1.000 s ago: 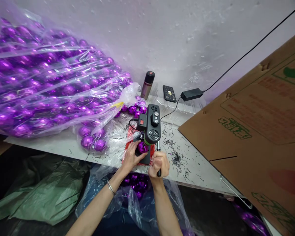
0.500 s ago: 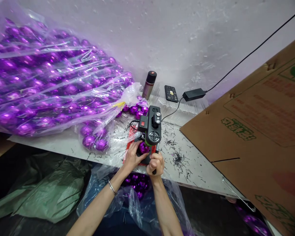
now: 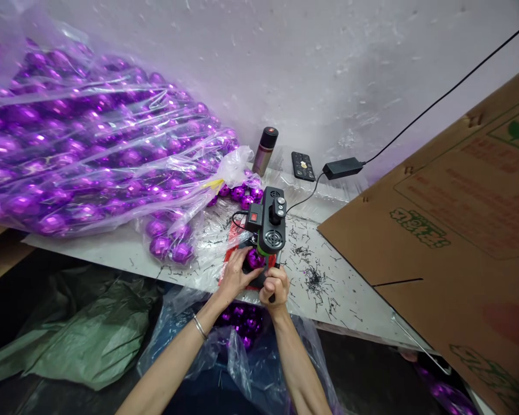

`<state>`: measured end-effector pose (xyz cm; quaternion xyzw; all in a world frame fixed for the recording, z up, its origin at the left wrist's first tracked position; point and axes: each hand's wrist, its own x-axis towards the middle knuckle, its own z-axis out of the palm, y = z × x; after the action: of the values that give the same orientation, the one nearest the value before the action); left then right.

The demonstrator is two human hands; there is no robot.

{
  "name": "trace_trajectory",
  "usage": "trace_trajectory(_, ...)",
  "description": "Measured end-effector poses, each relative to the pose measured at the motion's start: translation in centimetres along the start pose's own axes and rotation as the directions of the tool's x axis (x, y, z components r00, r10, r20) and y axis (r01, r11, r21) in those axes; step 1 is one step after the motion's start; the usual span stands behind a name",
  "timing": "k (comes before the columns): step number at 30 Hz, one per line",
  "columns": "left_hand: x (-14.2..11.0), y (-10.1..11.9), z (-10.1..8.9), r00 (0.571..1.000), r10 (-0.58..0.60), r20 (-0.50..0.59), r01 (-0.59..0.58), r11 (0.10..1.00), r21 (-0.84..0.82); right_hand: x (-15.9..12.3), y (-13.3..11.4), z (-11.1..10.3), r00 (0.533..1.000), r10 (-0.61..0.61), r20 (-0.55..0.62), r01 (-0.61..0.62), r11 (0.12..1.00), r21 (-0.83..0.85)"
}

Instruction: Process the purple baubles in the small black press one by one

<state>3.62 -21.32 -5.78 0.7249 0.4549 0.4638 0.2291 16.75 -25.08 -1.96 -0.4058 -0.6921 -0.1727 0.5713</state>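
A shiny purple ball (image 3: 255, 259) sits under the head of a small black bench machine (image 3: 273, 216), which stands on a red base near the table's front edge. My left hand (image 3: 236, 276) holds the ball from the left, fingers behind it and thumb in front. Wrapped round the black lever handle (image 3: 272, 298) at the machine's right side is my right hand (image 3: 277, 285). The machine's head hides the top of the ball. A red switch (image 3: 254, 217) shows on the machine's left box.
A big clear bag of purple balls (image 3: 90, 144) fills the left. Behind the machine are loose balls (image 3: 247, 201), a bottle (image 3: 264, 151), a phone (image 3: 303, 166) and a power adapter (image 3: 342, 168). Black bits (image 3: 315, 279) litter the table. A cardboard box (image 3: 450, 230) leans at right.
The whole view has shifted slightly. Both hands keep their places on the ball and the lever handle, with no clear movement of either.
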Motion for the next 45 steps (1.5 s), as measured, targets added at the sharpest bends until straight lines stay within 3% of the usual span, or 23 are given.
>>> trace_trajectory(8, 0.1, 0.0, 0.0, 1.000, -0.001, 0.001, 0.001, 1.000, -0.005, 2.3, -1.1, -1.1, 0.999, 0.053, -0.005, -0.052, 0.998, 0.043)
trace_trajectory(19, 0.0, -0.2, 0.2, 1.000, 0.006, -0.012, -0.005, 1.000, 0.011, -0.1, 0.0, 0.0, 1.000, -0.003, 0.001, 0.003, 1.000, 0.020)
trace_trajectory(25, 0.0, -0.1, 0.1, 1.000, -0.010, 0.006, 0.010, 1.000, 0.006, 0.9, -0.2, -0.3, 1.000, -0.028, 0.006, 0.027, 0.999, 0.032)
trace_trajectory(35, 0.0, -0.3, 0.0, 0.999, -0.039, 0.013, 0.039, 0.999, -0.032, 7.9, -3.7, -2.8, 0.956, 0.293, 0.020, -0.293, 0.946, 0.139)
trace_trajectory(41, -0.4, -0.4, 0.2, 0.995, -0.090, -0.032, 0.087, 0.991, -0.098, 9.8, -4.3, -3.1, 0.926, 0.377, 0.034, -0.378, 0.913, 0.154)
trace_trajectory(45, -2.7, 0.5, -1.3, 0.994, -0.050, -0.099, 0.039, 0.993, -0.112, 10.0, -4.4, -3.3, 0.917, 0.394, 0.060, -0.398, 0.903, 0.162)
